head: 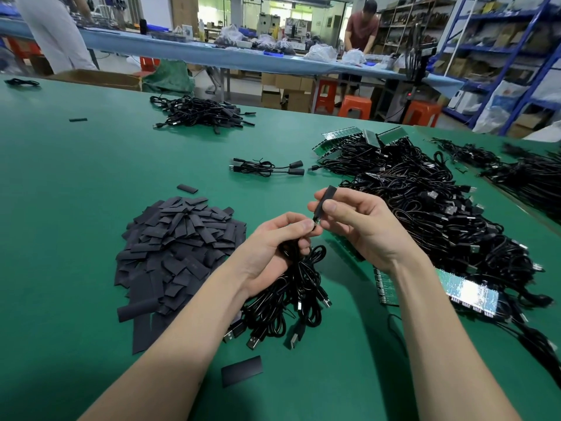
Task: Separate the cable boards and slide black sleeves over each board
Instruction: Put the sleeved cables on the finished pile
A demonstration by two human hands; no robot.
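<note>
A bundle of black cables [291, 287] is held in the left hand [273, 247], fingers curled round it, with one cable's end pinched up between thumb and forefinger. A black sleeve [324, 201] is pinched in the right hand [355, 226] between thumb and fingertips, tilted, its lower mouth set right at the small board [315, 221] at that cable end; both grips are closed on their parts. Whether the board tip is already inside the sleeve cannot be told, since the junction is mostly hidden by the fingers. Risks, as judged: the sleeve looks flattened, so its mouth may be shut by the right-hand pinch and the board edge could catch on the lip, folding or skewing the sleeve. Misalignment is likely if the board is twisted by the stiff cable. The held bundle is heavy with dangling USB plugs [291, 337]; a loosened left grip could let loops drop to the green bench [76, 192] and tangle. Solder joints at the board could be strained if the sleeve is forced. The loose sleeve pile [179, 247] lies left of the hands, unseparated board panels [467, 291] and the cable heap [425, 202] to the right; a stray sleeve [242, 370] near the left forearm could be swept off.
</note>
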